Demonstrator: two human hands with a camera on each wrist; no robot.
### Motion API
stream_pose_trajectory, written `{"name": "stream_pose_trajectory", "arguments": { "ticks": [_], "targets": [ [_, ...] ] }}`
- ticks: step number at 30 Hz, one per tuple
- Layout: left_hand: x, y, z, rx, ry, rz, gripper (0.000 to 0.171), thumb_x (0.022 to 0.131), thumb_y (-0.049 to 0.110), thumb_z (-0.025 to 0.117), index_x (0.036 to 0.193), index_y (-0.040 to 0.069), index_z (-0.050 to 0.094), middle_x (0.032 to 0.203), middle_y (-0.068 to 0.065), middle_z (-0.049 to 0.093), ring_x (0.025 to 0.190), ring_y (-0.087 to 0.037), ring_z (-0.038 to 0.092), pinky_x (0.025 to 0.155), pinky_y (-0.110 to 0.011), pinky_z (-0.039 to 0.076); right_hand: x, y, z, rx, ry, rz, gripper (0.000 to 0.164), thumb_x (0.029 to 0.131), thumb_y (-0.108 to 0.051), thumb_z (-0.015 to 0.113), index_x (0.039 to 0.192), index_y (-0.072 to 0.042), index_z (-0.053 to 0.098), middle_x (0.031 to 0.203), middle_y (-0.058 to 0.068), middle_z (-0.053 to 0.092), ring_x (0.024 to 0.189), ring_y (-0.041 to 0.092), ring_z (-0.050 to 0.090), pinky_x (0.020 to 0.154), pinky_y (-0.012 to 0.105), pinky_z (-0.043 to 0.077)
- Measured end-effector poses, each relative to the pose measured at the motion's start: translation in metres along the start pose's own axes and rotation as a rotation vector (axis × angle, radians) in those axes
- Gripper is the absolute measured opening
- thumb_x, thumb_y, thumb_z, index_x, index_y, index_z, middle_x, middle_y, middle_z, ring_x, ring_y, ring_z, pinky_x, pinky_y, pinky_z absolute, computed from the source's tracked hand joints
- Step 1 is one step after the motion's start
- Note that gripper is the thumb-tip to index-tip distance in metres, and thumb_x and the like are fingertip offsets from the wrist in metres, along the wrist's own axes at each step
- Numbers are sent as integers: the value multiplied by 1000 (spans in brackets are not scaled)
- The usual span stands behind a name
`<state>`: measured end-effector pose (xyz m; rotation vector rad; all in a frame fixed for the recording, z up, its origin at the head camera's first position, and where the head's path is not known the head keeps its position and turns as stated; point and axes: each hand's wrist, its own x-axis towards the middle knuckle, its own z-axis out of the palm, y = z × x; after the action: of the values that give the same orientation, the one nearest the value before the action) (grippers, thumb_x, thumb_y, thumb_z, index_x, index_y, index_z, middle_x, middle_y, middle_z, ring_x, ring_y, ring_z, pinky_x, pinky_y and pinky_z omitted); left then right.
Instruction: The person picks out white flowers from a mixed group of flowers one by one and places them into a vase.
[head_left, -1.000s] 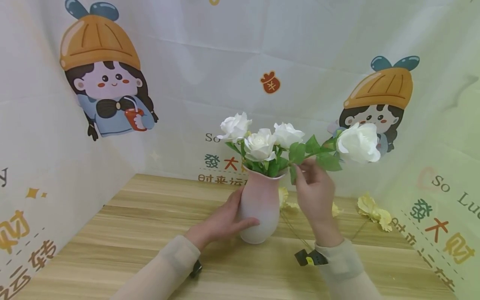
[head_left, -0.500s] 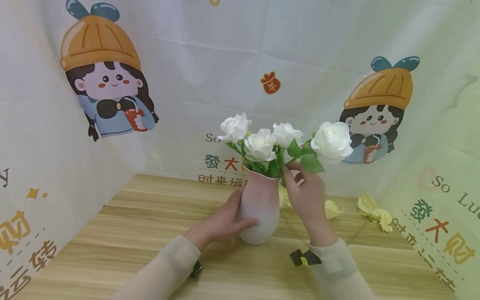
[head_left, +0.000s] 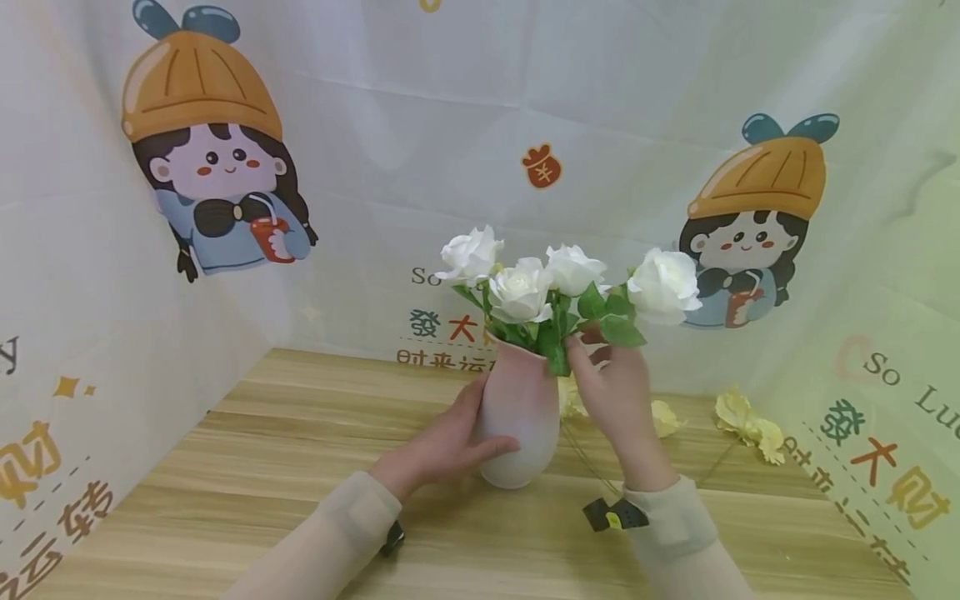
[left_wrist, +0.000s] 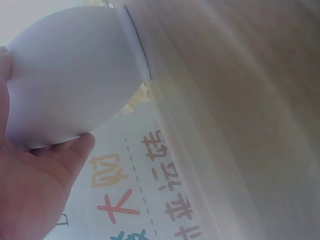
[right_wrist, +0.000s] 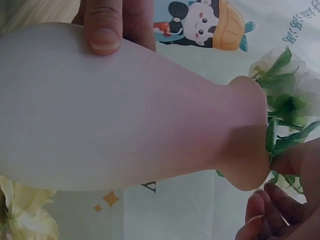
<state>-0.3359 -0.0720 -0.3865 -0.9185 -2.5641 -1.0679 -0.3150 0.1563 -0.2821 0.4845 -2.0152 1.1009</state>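
A vase (head_left: 521, 417), pink at the neck and white below, stands on the wooden table. My left hand (head_left: 442, 442) grips its body from the left, thumb across the front; the left wrist view shows fingers (left_wrist: 77, 152) behind the curve. Three white roses (head_left: 519, 289) with green leaves rise from its mouth. My right hand (head_left: 618, 400) pinches the leafy stem of another white rose (head_left: 663, 286), whose bloom leans out to the right. In the right wrist view the thumb and fingers are right at the vase's flared rim (right_wrist: 247, 135); the stem's lower end is hidden.
Yellow flowers (head_left: 750, 425) on thin stems lie on the table (head_left: 300, 467) behind and right of the vase. A printed cloth (head_left: 390, 167) hangs close behind the table and along both sides. Dark wrist devices (head_left: 615, 514) show at both cuffs.
My right hand has moved left to the vase's rim, bringing the white rose closer to the others; over the last half second it barely shifts. My left hand stays on the vase.
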Motion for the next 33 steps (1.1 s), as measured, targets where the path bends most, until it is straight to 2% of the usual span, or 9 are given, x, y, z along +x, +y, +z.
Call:
{"name": "stream_pose_trajectory", "arguments": {
  "ticks": [5, 8, 11, 14, 17, 21, 27, 33],
  "targets": [
    [0, 1, 0, 0, -16, -18, 107, 86, 65, 64, 157, 11, 5, 149, -11, 29, 124, -20, 41, 105, -43, 39, 2, -2, -6, 57, 48, 99, 13, 93, -9, 63, 104, -7, 57, 90, 5, 59, 73, 17, 57, 64, 36, 51],
    [0, 0, 0, -8, -18, -20, 108, 86, 65, 65, 157, 10, 5, 149, -12, 30, 124, -21, 42, 105, -44, 39, 3, -5, -11, 89, 100, 105, 16, 92, -10, 65, 107, -6, 60, 98, 5, 61, 86, 15, 57, 77, 39, 50],
    [0, 1, 0, -14, -17, -22, 108, 86, 65, 65, 157, 9, 6, 148, -11, 30, 124, -20, 42, 105, -44, 39, 5, -8, -17, 127, 152, 79, 29, 92, -9, 67, 119, -4, 59, 109, 4, 63, 99, 14, 57, 89, 40, 48],
    [0, 2, -1, -15, -17, -24, 107, 85, 65, 65, 157, 10, 6, 148, -10, 30, 124, -18, 41, 105, -42, 39, 5, -11, -24, 150, 211, 58, 28, 92, -8, 68, 118, -1, 59, 102, 2, 62, 93, 13, 56, 83, 31, 48],
    [0, 3, -2, -13, -20, -20, 106, 86, 64, 65, 156, 11, 6, 147, -10, 30, 124, -18, 41, 105, -42, 39, 7, -15, -30, 243, 256, 36, 27, 92, -2, 65, 117, 3, 57, 97, -2, 59, 86, 15, 56, 75, 25, 49],
    [-1, 5, -3, -13, -22, -16, 105, 87, 63, 65, 156, 11, 7, 147, -10, 31, 124, -19, 41, 105, -42, 39, 6, -30, -37, 310, 294, 1, 30, 90, 6, 64, 120, 7, 56, 102, -4, 61, 95, 17, 59, 81, 23, 52],
    [-1, 6, -3, -21, -24, -21, 105, 86, 62, 67, 156, 10, 7, 147, -10, 31, 123, -19, 42, 104, -42, 40, 1, -55, -43, 301, 276, -18, 29, 91, 10, 62, 119, 12, 56, 104, 7, 63, 93, 23, 63, 76, 21, 56],
    [-1, 5, -3, -19, -21, -25, 107, 87, 63, 66, 156, 8, 7, 148, -11, 30, 125, -20, 41, 105, -43, 40, 0, -49, -38, 280, 249, -27, 26, 90, 8, 62, 115, 9, 59, 98, 2, 63, 79, 15, 61, 64, 15, 55]
  ]
}}
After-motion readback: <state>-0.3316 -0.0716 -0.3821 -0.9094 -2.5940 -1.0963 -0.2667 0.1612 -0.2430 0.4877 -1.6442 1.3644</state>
